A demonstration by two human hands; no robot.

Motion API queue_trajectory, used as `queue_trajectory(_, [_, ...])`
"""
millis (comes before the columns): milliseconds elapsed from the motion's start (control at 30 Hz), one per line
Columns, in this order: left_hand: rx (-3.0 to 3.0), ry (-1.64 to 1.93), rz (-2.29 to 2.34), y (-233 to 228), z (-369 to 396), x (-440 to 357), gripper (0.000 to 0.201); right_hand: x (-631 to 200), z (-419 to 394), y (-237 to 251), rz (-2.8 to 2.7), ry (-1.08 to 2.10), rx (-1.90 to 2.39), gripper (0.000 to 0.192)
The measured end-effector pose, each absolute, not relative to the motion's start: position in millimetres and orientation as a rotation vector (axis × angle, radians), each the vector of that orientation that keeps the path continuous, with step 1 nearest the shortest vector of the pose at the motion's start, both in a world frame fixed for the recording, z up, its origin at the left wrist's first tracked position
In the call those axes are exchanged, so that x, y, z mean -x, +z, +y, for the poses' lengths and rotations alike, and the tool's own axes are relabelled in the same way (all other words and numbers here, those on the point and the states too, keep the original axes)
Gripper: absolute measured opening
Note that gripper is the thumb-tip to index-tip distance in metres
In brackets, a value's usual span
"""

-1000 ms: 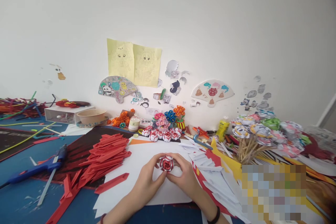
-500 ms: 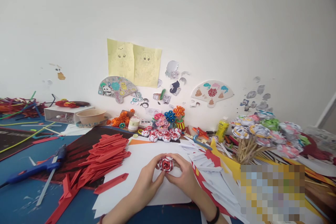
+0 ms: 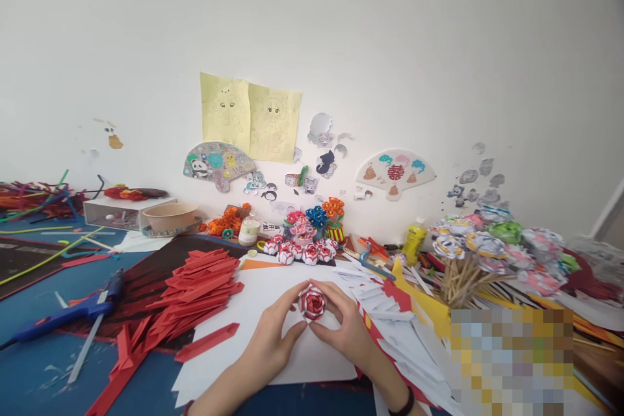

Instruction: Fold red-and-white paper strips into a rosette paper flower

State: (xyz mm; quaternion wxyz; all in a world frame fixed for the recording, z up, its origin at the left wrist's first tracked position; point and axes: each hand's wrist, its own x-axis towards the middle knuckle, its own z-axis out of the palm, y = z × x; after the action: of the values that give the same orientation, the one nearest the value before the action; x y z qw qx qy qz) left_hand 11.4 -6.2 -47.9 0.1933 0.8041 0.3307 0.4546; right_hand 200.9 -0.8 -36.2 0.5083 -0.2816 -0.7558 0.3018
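Between my hands, above the white paper (image 3: 234,312), is a red and white folded-paper flower (image 3: 312,303) with its centre facing me. My left hand (image 3: 277,331) curves round its left side, fingertips at the top and thumb below. On the other side my right hand (image 3: 347,325) grips it the same way, the two sets of fingertips nearly meeting. A heap of folded red paper strips (image 3: 199,289) lies to the left. Folded white strips (image 3: 390,312) spread out at the right. Several finished red and white flowers (image 3: 309,253) sit behind the paper.
A blue glue gun (image 3: 73,315) with a glue stick lies at the left. Farther back stand a beige bowl (image 3: 170,216), a white jar (image 3: 249,231) and a yellow bottle (image 3: 414,242). Paper flowers on sticks (image 3: 480,244) lie at the right. A blurred patch covers the lower right.
The flower has tipped slightly, so its face shows rounder and fuller toward me. Both hands keep hold of it, with small finger shifts. The whole view has moved a little.
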Motion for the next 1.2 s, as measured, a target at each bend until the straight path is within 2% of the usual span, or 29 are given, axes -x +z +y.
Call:
queue_trajectory(233, [-2.234, 1.305, 0.936, -44.1, -3.8, -9.8, 0.048, -206.5, -1.0, -34.0, -1.803, 1.036, 0.582, 0.064])
queue_trajectory(367, [-2.223, 1.318, 0.9, -42.3, -4.1, -8.7, 0.048, -211.4, -0.3, -31.5, -1.769, 1.174, 0.518, 0.055])
queue_trajectory(700, [-2.155, 1.357, 0.798, -39.7, -2.2, -8.7, 0.041, -210.8, 1.9, -32.7, -1.626, 1.164, 0.593, 0.046])
queue_trajectory(1200, [-2.148, 1.369, 0.859, -37.3, -5.8, -11.3, 0.038, -209.6, 1.6, -32.4, -1.569, 1.056, 0.623, 0.056])
